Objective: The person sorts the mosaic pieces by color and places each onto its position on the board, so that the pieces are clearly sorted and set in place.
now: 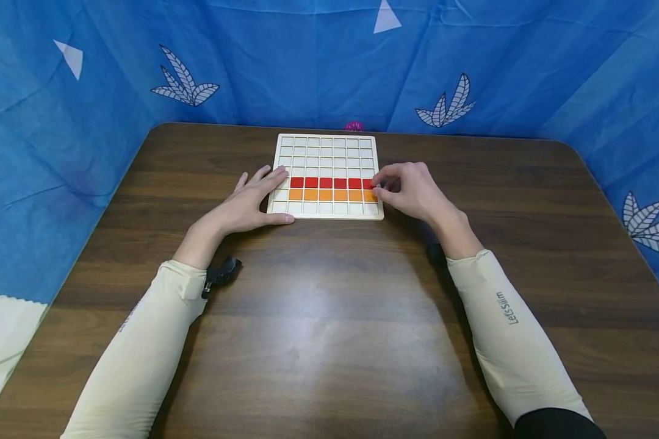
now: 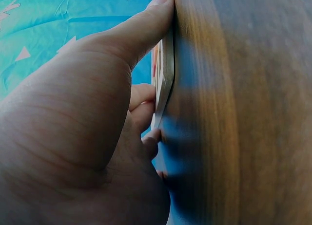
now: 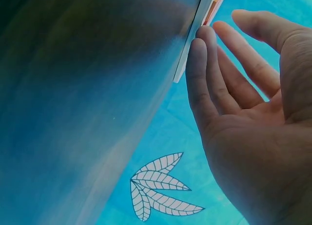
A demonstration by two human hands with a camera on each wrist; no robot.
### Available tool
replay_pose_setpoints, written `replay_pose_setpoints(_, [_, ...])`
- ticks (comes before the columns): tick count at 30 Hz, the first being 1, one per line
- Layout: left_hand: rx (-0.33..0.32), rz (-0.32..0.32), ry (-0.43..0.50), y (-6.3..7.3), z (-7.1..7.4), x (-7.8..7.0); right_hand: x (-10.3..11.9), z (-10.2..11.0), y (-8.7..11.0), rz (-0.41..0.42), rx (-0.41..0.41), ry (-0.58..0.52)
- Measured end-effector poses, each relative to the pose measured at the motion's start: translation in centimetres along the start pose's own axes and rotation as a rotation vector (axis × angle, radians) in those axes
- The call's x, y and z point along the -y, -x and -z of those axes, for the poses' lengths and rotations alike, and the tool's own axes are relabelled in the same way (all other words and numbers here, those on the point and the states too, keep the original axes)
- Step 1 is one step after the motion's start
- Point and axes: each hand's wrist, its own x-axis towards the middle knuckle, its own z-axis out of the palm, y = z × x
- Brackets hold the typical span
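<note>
A pale wooden grid board lies near the table's far edge. One row of its squares holds red tiles; the row nearer me holds orange tiles. My left hand rests spread along the board's left side, its thumb at the front edge. At the right end of the red row is my right hand, its fingers bent and partly covering the last red tile. In the right wrist view, the thumb and fingers stand apart with nothing visible between them.
The board sits on a dark wooden table. Behind it hangs a blue cloth with leaf and triangle prints. A dark wrist camera sticks out from the left sleeve. White cloth shows beyond the table's left edge.
</note>
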Motion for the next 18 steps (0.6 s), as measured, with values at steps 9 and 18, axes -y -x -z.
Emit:
replay_pose_setpoints(9, [-0.001, 0.0, -0.008, 0.0, -0.1, 0.1, 1.4, -0.7, -1.0, 0.041, 0.038, 0.009])
replay_pose_setpoints(18, [0.0, 0.005, -0.007, -0.1, -0.1, 0.0, 1.7, -1.0, -1.4, 0.04, 0.066, 0.027])
